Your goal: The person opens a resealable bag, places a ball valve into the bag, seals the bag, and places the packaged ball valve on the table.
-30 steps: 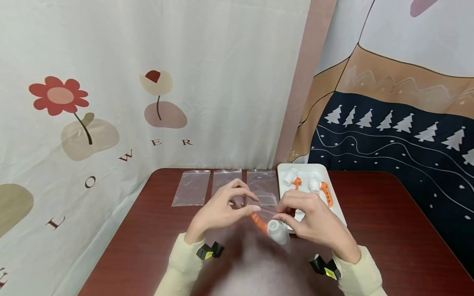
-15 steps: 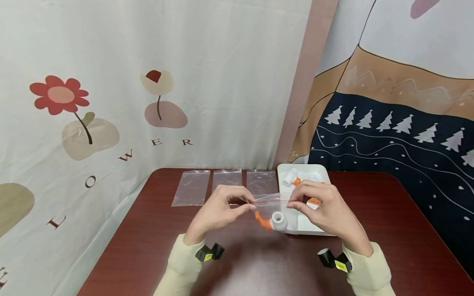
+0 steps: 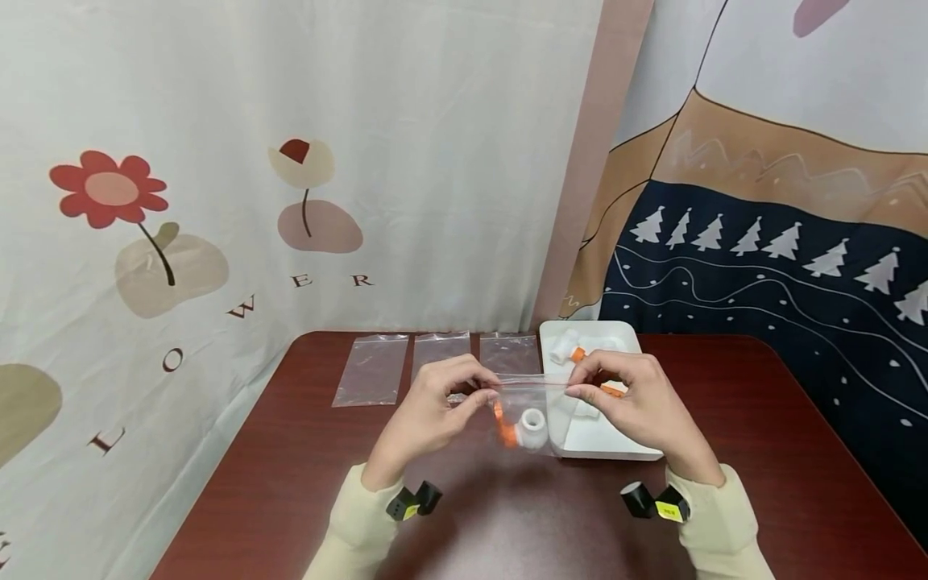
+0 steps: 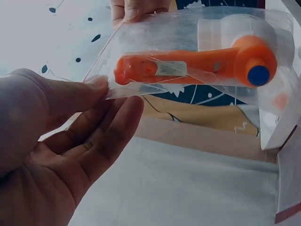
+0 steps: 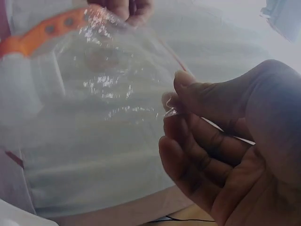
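Head view: pinches clear bag [image 3: 516, 398] by its upper corners with left hand [image 3: 429, 408] and right hand [image 3: 640, 403]. Shows orange-and-white fitting [image 3: 533, 433] inside, above table [image 3: 529, 536], just left of white tray [image 3: 609, 442].

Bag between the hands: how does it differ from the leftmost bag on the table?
The held bag contains an orange-and-white part; the leftmost bag shows nothing inside. The held bag is pinched aloft by the left hand and right hand; the leftmost bag lies flat on the table. Both are clear plastic.
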`<action>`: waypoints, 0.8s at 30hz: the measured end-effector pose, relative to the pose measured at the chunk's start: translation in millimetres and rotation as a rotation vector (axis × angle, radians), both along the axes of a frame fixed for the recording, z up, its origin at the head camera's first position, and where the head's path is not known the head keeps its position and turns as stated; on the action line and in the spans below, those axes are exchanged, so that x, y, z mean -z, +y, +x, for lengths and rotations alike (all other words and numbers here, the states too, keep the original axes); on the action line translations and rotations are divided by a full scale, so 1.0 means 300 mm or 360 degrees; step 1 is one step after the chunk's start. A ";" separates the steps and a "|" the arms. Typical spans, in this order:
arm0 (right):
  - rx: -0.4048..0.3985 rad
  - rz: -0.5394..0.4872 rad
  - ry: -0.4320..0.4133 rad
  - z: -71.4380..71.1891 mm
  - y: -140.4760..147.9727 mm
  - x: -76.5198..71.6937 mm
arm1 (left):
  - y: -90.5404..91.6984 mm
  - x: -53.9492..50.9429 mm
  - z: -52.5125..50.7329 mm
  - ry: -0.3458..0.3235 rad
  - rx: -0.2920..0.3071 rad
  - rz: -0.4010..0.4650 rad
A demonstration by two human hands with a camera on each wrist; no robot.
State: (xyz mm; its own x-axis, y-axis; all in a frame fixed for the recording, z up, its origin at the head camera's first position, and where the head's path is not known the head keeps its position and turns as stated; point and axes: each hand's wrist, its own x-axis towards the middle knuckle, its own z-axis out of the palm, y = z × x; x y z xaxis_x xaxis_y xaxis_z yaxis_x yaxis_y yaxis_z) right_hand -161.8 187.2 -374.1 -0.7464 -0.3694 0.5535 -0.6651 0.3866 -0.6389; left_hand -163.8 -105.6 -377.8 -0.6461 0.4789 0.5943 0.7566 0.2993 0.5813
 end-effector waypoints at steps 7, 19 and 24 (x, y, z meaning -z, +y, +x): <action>0.0095 0.0020 -0.0128 -0.004 -0.004 0.000 | 0.009 -0.003 0.004 0.0073 -0.0068 0.0039; 0.0080 -0.0053 -0.0111 0.000 -0.006 -0.002 | 0.026 -0.014 0.024 -0.0594 -0.0226 0.0285; 0.0078 -0.0032 -0.0122 0.002 -0.009 -0.002 | 0.029 -0.015 0.026 -0.0755 -0.0309 0.0311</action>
State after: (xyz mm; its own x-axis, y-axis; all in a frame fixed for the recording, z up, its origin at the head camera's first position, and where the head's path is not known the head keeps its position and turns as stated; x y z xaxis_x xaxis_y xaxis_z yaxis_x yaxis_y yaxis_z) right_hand -161.1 184.4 -373.6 -0.8039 -0.3205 0.5009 -0.5944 0.4041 -0.6953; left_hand -156.0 -96.8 -373.2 -0.9303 0.2344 0.2821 0.3396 0.2596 0.9040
